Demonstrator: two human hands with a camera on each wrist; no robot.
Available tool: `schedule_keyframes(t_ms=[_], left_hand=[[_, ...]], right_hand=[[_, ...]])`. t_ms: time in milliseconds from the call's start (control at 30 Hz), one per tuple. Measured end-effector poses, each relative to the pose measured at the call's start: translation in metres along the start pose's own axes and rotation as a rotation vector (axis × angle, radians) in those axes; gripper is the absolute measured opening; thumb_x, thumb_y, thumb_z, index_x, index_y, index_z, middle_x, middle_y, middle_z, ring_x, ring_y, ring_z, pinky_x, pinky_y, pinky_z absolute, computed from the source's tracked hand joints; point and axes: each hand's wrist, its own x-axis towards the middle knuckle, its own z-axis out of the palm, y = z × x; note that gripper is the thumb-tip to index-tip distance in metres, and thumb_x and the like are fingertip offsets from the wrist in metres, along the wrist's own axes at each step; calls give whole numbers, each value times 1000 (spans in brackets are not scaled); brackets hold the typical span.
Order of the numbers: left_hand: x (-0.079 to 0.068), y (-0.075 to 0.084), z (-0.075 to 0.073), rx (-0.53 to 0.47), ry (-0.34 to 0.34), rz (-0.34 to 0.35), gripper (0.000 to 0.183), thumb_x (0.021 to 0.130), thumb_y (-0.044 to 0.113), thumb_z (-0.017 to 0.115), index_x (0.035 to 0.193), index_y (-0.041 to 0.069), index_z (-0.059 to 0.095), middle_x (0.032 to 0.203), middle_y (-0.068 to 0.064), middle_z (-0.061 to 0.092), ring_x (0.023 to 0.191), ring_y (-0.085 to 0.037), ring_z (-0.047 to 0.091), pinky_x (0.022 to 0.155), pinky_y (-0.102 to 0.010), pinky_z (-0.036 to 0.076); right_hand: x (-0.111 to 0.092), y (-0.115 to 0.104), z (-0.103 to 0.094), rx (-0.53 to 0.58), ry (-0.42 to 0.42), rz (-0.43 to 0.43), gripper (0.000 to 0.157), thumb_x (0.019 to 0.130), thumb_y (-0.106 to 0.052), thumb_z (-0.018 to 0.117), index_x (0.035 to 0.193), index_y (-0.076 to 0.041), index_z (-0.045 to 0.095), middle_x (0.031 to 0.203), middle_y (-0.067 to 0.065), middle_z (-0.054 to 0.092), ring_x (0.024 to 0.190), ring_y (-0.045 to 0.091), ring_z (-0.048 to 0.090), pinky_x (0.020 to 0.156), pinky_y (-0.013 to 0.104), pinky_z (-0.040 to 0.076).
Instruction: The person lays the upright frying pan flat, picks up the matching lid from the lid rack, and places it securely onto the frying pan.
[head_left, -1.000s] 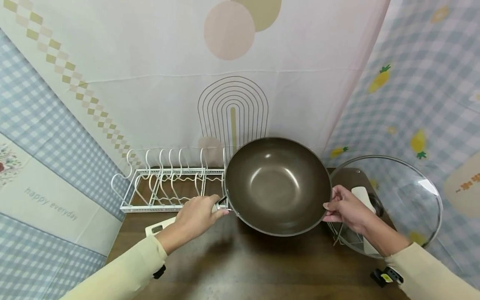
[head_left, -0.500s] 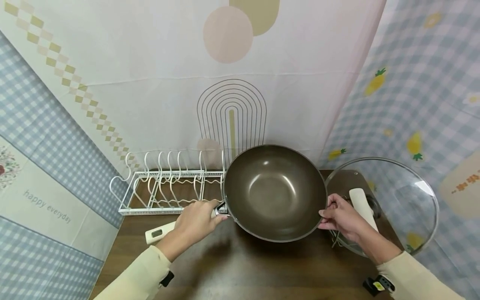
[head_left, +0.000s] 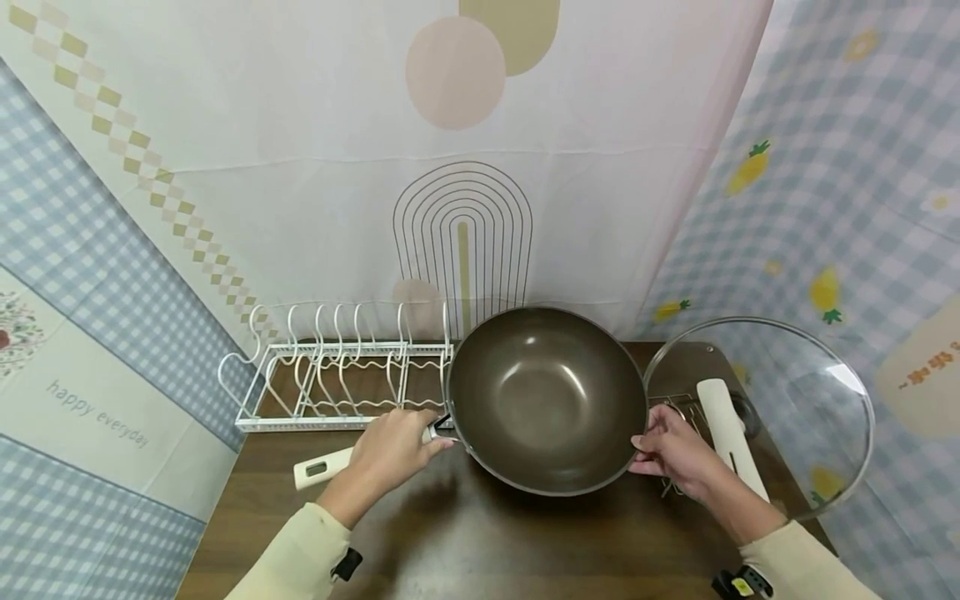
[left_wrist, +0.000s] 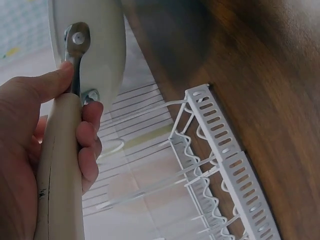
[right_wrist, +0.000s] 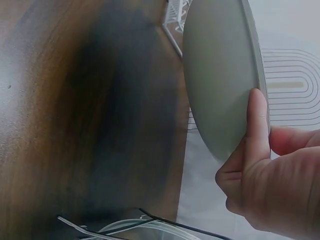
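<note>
A wok [head_left: 547,400], dark brown inside and pale outside, is held above the table between both hands. My left hand [head_left: 393,450] grips its cream handle [left_wrist: 62,165], fingers curled round it near the metal bracket, with the thumb along the top. On the opposite side my right hand [head_left: 675,450] pinches the wok's rim, thumb inside and fingers against the pale outer wall [right_wrist: 220,75]. A gap and a dark shadow show between the wok and the tabletop in both wrist views.
A white wire rack [head_left: 337,421] stands at the back left of the wooden table [head_left: 480,550]. Right of the wok a large glass lid [head_left: 795,400] stands upright, near another pan's cream handle [head_left: 731,433] and a thin wire stand [head_left: 678,487].
The wok has come down a little in the head view and shifted slightly left, both hands moving with it. Their hold on it looks the same.
</note>
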Motion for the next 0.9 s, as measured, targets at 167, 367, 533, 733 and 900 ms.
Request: schedule_keyframes(t_ms=[167, 367, 533, 733, 900], left_hand=[[1, -3, 7, 7, 19, 12, 46, 86, 53, 78, 113, 16, 77, 95, -9, 79, 79, -30, 75, 65, -46, 59], [2, -7, 15, 14, 32, 12, 46, 86, 53, 79, 113, 17, 77, 93, -8, 79, 77, -29, 74, 64, -45, 59], [1, -10, 22, 14, 52, 23, 45, 84, 54, 80, 112, 19, 78, 91, -7, 79, 77, -29, 74, 64, -45, 58], [-2, -13, 29, 12, 39, 22, 45, 84, 54, 80, 113, 19, 78, 92, -7, 79, 80, -29, 74, 67, -46, 58], [-3, -19, 35, 19, 41, 32, 43, 84, 54, 80, 111, 20, 78, 86, -5, 78, 76, -28, 73, 66, -44, 57]], right_hand=[[2, 6, 4, -7, 37, -13, 24, 103, 3, 49, 100, -6, 27, 86, 5, 48, 72, 14, 60, 74, 32, 64], [4, 10, 8, 6, 64, -16, 24, 100, 5, 49, 100, -5, 27, 86, 6, 47, 72, 13, 59, 74, 32, 64], [6, 15, 10, 23, 84, -23, 24, 100, 6, 50, 99, -4, 28, 86, 7, 46, 71, 14, 59, 72, 33, 64], [7, 24, 12, 54, 72, -8, 24, 101, 5, 50, 97, -6, 29, 83, 6, 49, 71, 14, 59, 73, 34, 65], [10, 31, 16, 70, 82, -9, 25, 99, 6, 51, 96, -5, 29, 82, 6, 49, 71, 15, 59, 72, 35, 64]])
